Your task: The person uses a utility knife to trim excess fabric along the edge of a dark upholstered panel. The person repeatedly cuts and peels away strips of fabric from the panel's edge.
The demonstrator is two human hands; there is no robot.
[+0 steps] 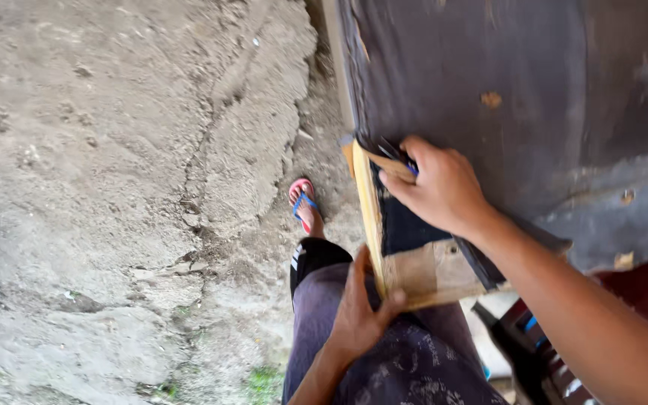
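Dirt ground (114,187); hands (361,311) on board (429,274)

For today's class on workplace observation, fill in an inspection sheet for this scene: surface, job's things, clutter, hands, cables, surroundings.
Surface: large dark panel, worn, with chipped pale spots.
Job's things: wooden piece, pale, with a long thin edge running up along the panel's rim.
Clutter: dark slatted object at lower right; kind unclear.
Hands: left hand grips the lower end of the wooden piece; right hand presses on the panel edge, fingers over a small dark and blue item, kind unclear.
Cables: nothing seen.
Surroundings: cracked sandy ground; the person's foot in a red and blue sandal; a little grass.
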